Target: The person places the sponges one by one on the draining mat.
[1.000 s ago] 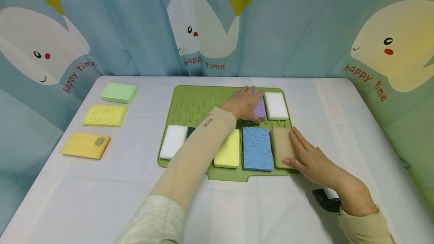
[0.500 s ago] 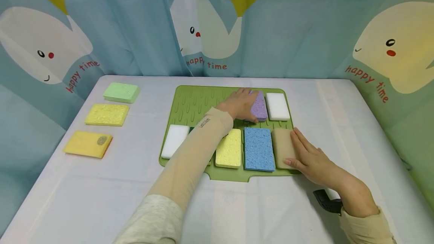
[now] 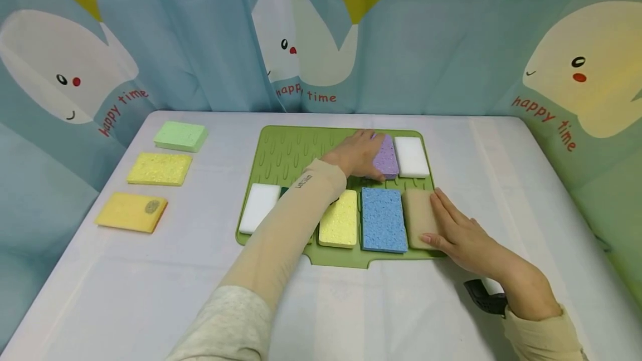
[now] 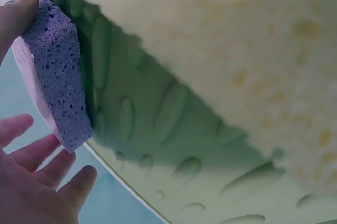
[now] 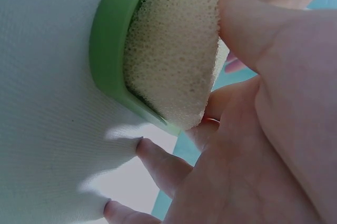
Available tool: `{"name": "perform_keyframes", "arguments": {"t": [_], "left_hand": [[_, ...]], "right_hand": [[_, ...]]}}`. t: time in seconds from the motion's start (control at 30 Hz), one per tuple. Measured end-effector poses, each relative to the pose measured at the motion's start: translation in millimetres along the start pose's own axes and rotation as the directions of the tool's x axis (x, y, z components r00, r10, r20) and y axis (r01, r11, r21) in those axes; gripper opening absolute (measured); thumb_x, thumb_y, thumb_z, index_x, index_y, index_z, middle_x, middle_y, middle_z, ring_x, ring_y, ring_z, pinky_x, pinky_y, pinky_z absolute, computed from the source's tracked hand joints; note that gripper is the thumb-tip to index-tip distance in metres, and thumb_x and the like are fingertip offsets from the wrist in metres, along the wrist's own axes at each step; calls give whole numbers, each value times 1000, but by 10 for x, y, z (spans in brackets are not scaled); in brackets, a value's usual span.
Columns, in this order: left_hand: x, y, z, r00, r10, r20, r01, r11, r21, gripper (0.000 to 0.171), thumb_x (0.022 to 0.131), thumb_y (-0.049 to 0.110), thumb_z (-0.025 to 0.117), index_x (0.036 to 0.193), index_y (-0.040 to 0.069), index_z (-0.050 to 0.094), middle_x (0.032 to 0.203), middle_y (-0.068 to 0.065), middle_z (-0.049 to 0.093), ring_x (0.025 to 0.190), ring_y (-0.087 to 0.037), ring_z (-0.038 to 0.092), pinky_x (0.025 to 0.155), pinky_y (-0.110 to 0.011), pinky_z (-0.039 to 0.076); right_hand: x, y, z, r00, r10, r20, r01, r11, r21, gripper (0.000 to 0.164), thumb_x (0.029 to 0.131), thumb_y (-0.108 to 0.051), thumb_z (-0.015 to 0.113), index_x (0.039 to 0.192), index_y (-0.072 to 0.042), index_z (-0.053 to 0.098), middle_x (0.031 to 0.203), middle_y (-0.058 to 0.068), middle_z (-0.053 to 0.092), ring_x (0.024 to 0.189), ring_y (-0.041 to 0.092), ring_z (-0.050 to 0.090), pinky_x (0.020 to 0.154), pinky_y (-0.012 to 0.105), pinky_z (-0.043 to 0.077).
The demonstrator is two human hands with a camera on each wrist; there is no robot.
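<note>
My left hand (image 3: 355, 155) reaches across the mat and grips a purple sponge (image 3: 386, 157). In the left wrist view its thumb (image 4: 21, 16) lies at one end of the purple sponge and fingers touch the other end. To its right is a white sponge (image 3: 412, 157). My right hand (image 3: 463, 238) rests against a beige sponge (image 3: 418, 219) at the mat's front right corner. Its fingers lie straight along the right edge, thumb on top; in the right wrist view other fingertips (image 5: 145, 148) touch the tablecloth. The green mat (image 3: 281, 152) lies beneath these sponges.
On the mat's front row lie a blue sponge (image 3: 383, 220), a yellow sponge (image 3: 338, 219) and a white sponge (image 3: 259, 208); my left sleeve hides part of that row. A green sponge (image 3: 180, 136) and two yellow ones stand at the table's left. A curtain (image 3: 426, 43) hangs behind.
The purple sponge has shifted slightly right, close against the white one, with my left hand on it. My right hand stays at the beige sponge.
</note>
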State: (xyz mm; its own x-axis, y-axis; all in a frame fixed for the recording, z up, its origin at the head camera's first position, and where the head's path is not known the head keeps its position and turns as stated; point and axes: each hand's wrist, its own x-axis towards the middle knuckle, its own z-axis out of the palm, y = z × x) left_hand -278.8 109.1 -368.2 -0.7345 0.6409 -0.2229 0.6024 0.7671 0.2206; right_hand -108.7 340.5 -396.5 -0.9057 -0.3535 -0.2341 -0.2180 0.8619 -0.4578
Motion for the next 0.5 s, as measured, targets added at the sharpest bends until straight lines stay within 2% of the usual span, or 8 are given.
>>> {"name": "perform_keyframes", "arguments": {"t": [0.27, 0.5], "left_hand": [[-4, -24, -6, 1000, -16, 6, 16, 1000, 21, 103, 85, 57, 70, 159, 11, 16, 165, -15, 19, 154, -29, 18, 125, -38, 20], [-15, -72, -14, 999, -33, 9, 33, 999, -39, 106, 83, 61, 71, 160, 14, 15, 166, -14, 15, 154, -28, 16, 125, -40, 21]], "right_hand": [[15, -9, -9, 1000, 1, 4, -1, 1000, 1, 91, 100, -42, 53, 158, 1, -4, 166, 21, -8, 142, 59, 18, 100, 83, 14], [-4, -12, -6, 1000, 2, 8, -2, 1000, 21, 91, 101, -41, 53, 157, 1, -4, 165, 22, -9, 142, 60, 17, 100, 84, 13]]}}
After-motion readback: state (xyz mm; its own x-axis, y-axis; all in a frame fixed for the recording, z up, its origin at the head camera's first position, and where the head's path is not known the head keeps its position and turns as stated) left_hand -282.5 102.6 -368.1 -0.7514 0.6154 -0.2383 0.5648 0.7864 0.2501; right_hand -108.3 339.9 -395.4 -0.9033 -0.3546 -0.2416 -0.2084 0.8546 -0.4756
